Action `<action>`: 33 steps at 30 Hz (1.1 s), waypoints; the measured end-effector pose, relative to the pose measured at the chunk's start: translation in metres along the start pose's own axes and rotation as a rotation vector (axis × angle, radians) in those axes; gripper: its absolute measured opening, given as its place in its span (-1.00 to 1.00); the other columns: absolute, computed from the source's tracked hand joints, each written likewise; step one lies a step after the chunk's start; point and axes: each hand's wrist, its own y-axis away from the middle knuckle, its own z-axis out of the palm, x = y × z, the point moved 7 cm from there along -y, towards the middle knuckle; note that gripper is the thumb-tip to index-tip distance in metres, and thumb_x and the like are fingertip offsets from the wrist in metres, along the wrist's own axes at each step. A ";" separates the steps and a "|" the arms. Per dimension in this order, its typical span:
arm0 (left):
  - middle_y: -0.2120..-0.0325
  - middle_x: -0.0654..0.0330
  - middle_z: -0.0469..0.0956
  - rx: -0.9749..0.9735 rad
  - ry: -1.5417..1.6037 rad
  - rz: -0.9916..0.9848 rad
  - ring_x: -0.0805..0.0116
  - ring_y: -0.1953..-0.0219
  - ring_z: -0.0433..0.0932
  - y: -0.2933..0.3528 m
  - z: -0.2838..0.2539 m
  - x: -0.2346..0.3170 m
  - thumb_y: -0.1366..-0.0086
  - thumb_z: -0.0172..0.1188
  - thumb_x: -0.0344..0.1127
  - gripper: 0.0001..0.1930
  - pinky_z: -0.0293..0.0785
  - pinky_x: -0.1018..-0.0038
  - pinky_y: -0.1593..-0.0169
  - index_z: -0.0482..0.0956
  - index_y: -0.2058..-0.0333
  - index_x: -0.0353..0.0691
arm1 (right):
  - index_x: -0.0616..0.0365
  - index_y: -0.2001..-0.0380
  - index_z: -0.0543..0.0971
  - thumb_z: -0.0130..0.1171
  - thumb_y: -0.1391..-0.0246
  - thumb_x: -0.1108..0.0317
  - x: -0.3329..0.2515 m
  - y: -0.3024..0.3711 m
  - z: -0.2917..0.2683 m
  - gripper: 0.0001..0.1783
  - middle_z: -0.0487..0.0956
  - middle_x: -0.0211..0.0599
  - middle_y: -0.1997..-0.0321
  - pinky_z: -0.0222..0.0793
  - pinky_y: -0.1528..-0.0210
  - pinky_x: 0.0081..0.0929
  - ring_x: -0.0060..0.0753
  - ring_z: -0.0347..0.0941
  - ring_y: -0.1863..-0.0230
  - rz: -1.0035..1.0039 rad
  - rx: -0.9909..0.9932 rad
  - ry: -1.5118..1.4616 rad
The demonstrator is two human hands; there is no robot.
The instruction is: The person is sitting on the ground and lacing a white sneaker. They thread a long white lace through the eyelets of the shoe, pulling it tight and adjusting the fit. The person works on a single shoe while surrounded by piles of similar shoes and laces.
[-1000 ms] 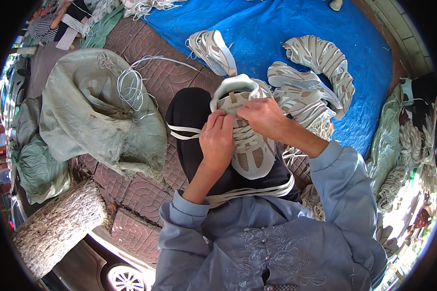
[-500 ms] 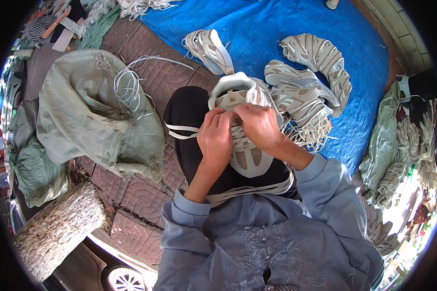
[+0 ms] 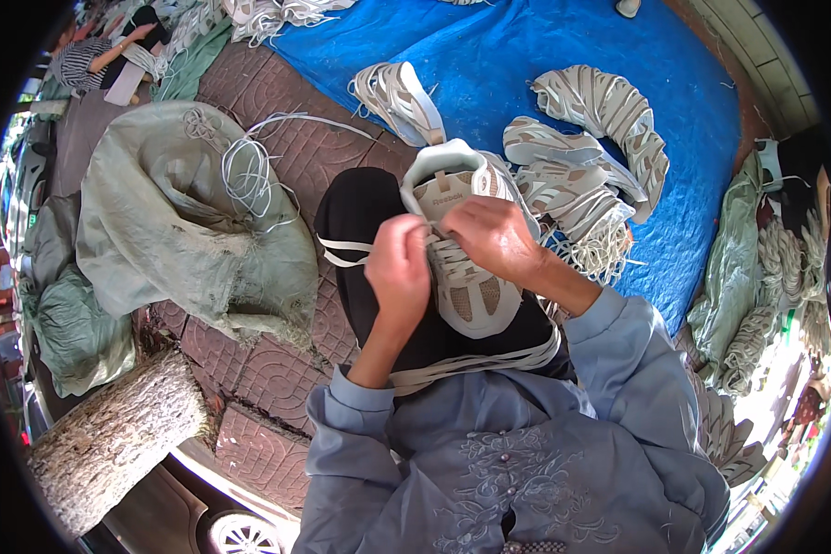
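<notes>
A beige and white sneaker rests across my black-clad lap, toe toward me, its tongue and collar facing away. My left hand, slightly smeared by motion, is closed on a white shoelace just left of the upper eyelets. A loop of flat white lace trails out on that side. Closed over the top of the lacing, my right hand pinches the lace; its fingertips are partly hidden. A short bit of lace shows between the two hands. More loose white laces lie over my lap.
Beige sneakers stand nested in a curved row on a blue tarp; another pair lies beyond my knees. To the left, a grey-green sack carries a tangle of laces. A stone block sits lower left. A person sits far left.
My left hand has moved left and slightly down, away from the right hand, opening a gap over the lacing. The right hand stays at the top of the lacing.
</notes>
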 end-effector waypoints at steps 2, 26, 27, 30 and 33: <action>0.50 0.13 0.52 0.062 0.344 -0.343 0.47 0.52 0.48 0.004 -0.013 -0.018 -0.18 0.00 -0.53 -0.92 0.41 0.58 0.40 0.42 0.33 -0.32 | 0.09 0.62 0.41 0.17 0.41 0.47 -0.011 -0.007 0.002 -0.83 0.40 -0.41 0.62 0.35 0.49 -0.46 -0.35 0.40 0.51 -0.115 -0.050 0.102; 0.44 0.17 0.53 -0.003 0.341 -0.200 0.52 0.44 0.49 0.002 -0.031 -0.018 -0.18 0.02 -0.53 -0.87 0.41 0.62 0.37 0.43 0.27 -0.30 | 0.08 0.76 0.37 0.06 0.43 0.30 -0.069 -0.005 0.033 -0.87 0.31 -0.48 0.83 0.15 0.59 -0.51 -0.50 0.30 0.70 -0.656 -0.276 0.362; 0.43 0.16 0.53 -0.026 0.216 -0.117 0.50 0.43 0.50 -0.003 -0.027 -0.010 -0.17 0.03 -0.53 -0.86 0.42 0.60 0.36 0.44 0.27 -0.29 | 0.09 0.75 0.39 0.06 0.42 0.31 -0.076 0.002 0.033 -0.89 0.32 -0.47 0.84 0.17 0.60 -0.48 -0.48 0.32 0.71 -0.664 -0.274 0.335; 0.37 0.09 0.52 -0.061 0.076 0.026 0.21 0.36 0.53 -0.022 -0.010 0.011 -0.10 0.09 -0.52 -0.83 0.44 0.46 0.31 0.46 0.28 -0.26 | 0.08 0.71 0.42 0.10 0.46 0.37 -0.055 -0.001 0.012 -0.90 0.39 -0.44 0.71 0.23 0.47 -0.43 -0.44 0.35 0.56 -0.466 -0.205 0.239; 0.40 0.11 0.51 -0.149 -0.128 0.247 0.18 0.31 0.50 -0.029 0.010 0.018 -0.03 0.13 -0.52 -0.88 0.40 0.37 0.18 0.48 0.39 -0.28 | 0.07 0.67 0.42 0.15 0.49 0.46 -0.005 -0.007 -0.017 -0.85 0.40 -0.44 0.61 0.24 0.41 -0.41 -0.40 0.35 0.45 -0.182 -0.027 0.078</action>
